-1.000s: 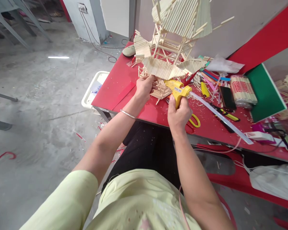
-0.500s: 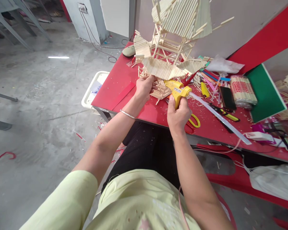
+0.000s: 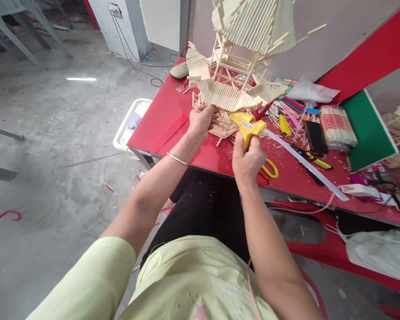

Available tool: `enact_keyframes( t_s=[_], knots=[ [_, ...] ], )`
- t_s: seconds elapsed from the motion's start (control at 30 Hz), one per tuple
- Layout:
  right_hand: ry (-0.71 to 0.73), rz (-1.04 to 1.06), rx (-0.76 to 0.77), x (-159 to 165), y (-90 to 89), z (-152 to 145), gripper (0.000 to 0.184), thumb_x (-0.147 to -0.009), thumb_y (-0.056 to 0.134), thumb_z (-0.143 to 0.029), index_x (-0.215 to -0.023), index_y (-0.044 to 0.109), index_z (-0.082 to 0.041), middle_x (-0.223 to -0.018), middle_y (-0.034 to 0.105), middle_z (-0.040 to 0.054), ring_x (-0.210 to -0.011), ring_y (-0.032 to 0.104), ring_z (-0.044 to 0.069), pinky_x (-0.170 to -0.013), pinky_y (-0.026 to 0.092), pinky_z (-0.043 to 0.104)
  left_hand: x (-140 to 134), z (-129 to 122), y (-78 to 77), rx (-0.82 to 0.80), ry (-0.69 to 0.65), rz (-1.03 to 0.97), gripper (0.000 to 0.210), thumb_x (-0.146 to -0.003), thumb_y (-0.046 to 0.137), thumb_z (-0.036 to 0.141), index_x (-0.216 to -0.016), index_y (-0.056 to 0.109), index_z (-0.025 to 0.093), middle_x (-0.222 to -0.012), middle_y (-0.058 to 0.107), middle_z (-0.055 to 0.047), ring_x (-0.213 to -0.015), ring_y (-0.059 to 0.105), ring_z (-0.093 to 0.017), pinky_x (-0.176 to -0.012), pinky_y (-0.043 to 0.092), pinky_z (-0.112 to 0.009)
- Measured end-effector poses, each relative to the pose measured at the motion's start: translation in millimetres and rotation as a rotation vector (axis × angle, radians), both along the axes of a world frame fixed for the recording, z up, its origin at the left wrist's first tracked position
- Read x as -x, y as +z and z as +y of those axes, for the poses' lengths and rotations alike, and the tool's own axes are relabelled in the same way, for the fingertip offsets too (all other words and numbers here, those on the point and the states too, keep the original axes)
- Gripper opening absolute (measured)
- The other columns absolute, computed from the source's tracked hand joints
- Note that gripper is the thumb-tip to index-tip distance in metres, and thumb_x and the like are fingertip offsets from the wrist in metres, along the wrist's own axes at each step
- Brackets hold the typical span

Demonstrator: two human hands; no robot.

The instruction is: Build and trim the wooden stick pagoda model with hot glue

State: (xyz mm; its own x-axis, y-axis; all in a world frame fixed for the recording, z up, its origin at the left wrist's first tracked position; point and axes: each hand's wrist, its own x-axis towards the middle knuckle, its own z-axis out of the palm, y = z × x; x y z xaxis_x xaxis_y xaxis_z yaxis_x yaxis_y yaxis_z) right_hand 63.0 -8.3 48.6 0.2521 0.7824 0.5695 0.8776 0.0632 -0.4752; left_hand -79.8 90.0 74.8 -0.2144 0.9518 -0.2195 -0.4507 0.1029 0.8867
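A tiered pagoda model (image 3: 225,95) made of pale wooden sticks stands on the red table. At the front edge of its lower roof, my left hand (image 3: 202,120) pinches the rim, with some fingertips hidden beneath it. My right hand (image 3: 248,155) is wrapped around the handle of a yellow hot glue gun (image 3: 251,129). The gun's nozzle points left, under the roof edge, towards the left hand. From its back end a long clear glue stick (image 3: 306,162) slants down to the right. Woven-looking stickwork (image 3: 223,126) shows below the roof, between my hands.
Yellow-handled scissors (image 3: 270,169) lie by the table (image 3: 160,115) edge. To the right are a cutter (image 3: 318,160), a dark phone (image 3: 316,137), a wrapped stick bundle (image 3: 338,126) and a green board (image 3: 370,129). A white bin (image 3: 122,138) stands left, a red chair (image 3: 320,240) right.
Both hands keep their grip and stay almost still. The glue gun and its stick have barely shifted, and the view has moved only slightly.
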Motion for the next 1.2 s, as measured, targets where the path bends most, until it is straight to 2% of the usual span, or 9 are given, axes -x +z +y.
enact_keyframes(
  t_s=[0.5,0.9,1.07,1.2],
  knots=[
    [0.008,-0.005,-0.012,-1.2,-0.2,1.8,0.055,-0.104,0.044,-0.062,-0.11,0.071,-0.015,-0.09,0.077,0.0157,-0.078,0.072,0.029,-0.071,0.048,0.036,0.4,-2.5,2.5,0.007,-0.006,0.032,0.026,-0.092,0.067,0.017,-0.067,0.058,0.018,-0.051,0.053,0.006,-0.041,0.049,-0.004,-0.041,0.029,-0.016],
    [0.018,0.007,-0.01,-2.1,-0.7,3.5,0.057,-0.104,0.042,-0.065,-0.107,0.071,-0.015,-0.088,0.077,0.015,-0.075,0.07,0.028,-0.07,0.047,0.036,0.9,-1.0,0.6,-0.004,0.004,0.01,0.028,-0.089,0.073,0.02,-0.066,0.057,0.018,-0.051,0.054,0.005,-0.04,0.049,-0.004,-0.041,0.03,-0.017],
    [0.021,0.006,-0.012,-2.2,-0.9,4.0,0.057,-0.104,0.042,-0.064,-0.109,0.071,-0.015,-0.089,0.077,0.0161,-0.075,0.071,0.028,-0.07,0.047,0.036,1.1,-1.9,2.0,0.003,-0.003,0.025,0.028,-0.091,0.069,0.018,-0.066,0.057,0.018,-0.05,0.052,0.006,-0.041,0.049,-0.004,-0.041,0.03,-0.016],
    [0.023,-0.006,-0.027,-2.3,-1.0,4.2,0.059,-0.104,0.041,-0.066,-0.108,0.071,-0.015,-0.088,0.077,0.0155,-0.074,0.071,0.027,-0.069,0.047,0.035,1.2,-2.9,3.3,0.016,0.001,-0.007,0.028,-0.088,0.074,0.02,-0.066,0.057,0.019,-0.051,0.052,0.006,-0.041,0.05,-0.004,-0.04,0.03,-0.016]
  ],
)
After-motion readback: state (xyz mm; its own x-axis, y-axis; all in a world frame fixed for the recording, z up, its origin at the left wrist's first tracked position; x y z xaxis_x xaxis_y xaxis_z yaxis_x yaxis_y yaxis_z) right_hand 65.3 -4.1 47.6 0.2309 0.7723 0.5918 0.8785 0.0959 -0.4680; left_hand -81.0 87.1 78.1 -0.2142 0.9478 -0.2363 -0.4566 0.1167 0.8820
